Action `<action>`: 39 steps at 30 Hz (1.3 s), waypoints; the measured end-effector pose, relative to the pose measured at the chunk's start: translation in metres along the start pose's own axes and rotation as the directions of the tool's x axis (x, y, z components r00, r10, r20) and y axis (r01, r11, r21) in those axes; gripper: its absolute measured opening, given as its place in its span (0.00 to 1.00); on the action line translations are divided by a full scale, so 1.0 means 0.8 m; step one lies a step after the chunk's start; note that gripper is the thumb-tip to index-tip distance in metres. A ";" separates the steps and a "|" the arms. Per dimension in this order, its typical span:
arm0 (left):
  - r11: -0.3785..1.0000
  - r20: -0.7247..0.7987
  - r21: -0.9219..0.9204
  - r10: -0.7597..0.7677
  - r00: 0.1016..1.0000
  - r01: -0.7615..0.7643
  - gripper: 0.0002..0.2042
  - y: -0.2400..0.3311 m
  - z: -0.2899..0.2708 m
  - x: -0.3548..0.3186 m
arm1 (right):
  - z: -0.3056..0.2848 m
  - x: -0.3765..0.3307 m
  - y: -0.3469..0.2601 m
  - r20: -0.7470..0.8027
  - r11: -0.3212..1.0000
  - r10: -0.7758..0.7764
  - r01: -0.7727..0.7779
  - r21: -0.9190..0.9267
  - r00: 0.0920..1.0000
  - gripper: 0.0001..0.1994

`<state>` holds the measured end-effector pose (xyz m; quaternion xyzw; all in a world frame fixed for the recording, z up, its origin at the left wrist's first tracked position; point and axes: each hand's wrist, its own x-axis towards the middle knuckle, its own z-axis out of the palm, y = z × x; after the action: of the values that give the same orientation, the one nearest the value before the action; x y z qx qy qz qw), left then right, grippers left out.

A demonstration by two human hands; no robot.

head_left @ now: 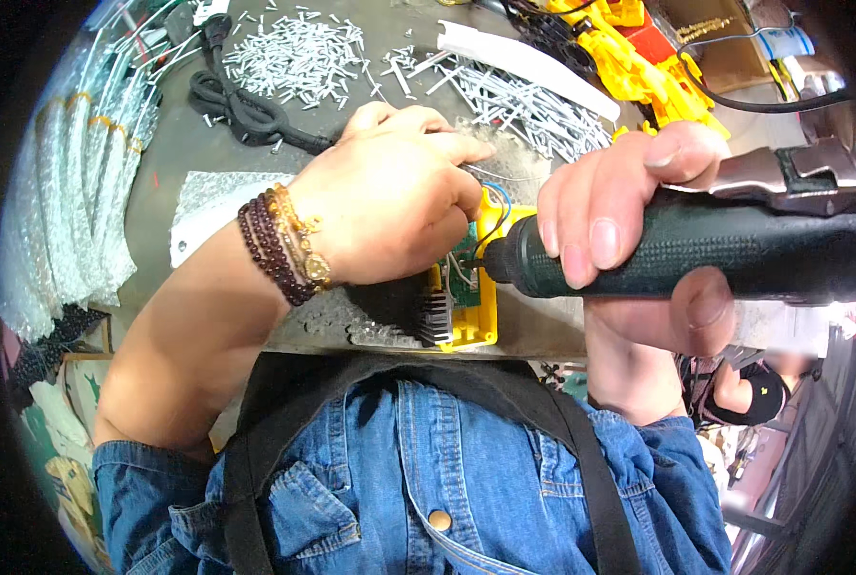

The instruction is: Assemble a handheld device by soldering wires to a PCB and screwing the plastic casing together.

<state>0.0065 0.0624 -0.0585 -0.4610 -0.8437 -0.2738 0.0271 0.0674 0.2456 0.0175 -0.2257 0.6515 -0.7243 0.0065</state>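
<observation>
My right hand [629,206] is wrapped round a black electric screwdriver [773,251], held nearly level with a metal lever along its top. Its tip points left into a yellow plastic housing [486,311] at the table's near edge. Inside the housing show part of a green circuit board [463,285] and thin wires. A black finned heat sink [435,318] sits at its near left corner. Beaded bracelets circle the wrist of my left hand [385,196], which is bent over the housing's far left part. What its curled fingers grip is hidden beneath it.
Loose pale screws or pins [298,57] lie heaped at the far left, beside a coiled black cable [246,115]. More long pieces fill a white tray [533,107]. Yellow housings [629,62] stand far right. Bubble-wrapped bundles [73,192] line the left side.
</observation>
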 end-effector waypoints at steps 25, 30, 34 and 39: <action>0.766 -0.205 0.415 -0.448 0.870 0.491 0.19 -0.064 -0.112 -0.094 | -0.323 -0.104 -0.092 -0.627 0.248 -0.073 -0.595 -0.765 0.776 0.22; 0.771 -0.310 0.405 -0.390 0.867 0.492 0.19 -0.081 -0.114 -0.100 | -0.378 -0.146 -0.043 -0.330 -0.415 -0.300 -0.434 -0.799 0.895 0.27; 0.763 -0.488 0.552 -0.033 0.872 0.338 0.17 -0.052 -0.133 -0.073 | -0.275 -0.097 -0.050 -0.383 0.382 -0.252 -0.272 -0.883 0.889 0.22; 0.813 -0.533 0.582 0.378 0.757 0.005 0.21 0.061 -0.141 0.042 | -0.151 0.007 -0.037 0.030 0.911 -0.279 0.274 -0.308 0.960 0.23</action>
<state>0.0023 0.0539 0.0689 -0.4006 -0.7742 -0.1521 0.4659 0.0301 0.3621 0.0416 -0.3085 0.7183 -0.6086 -0.1362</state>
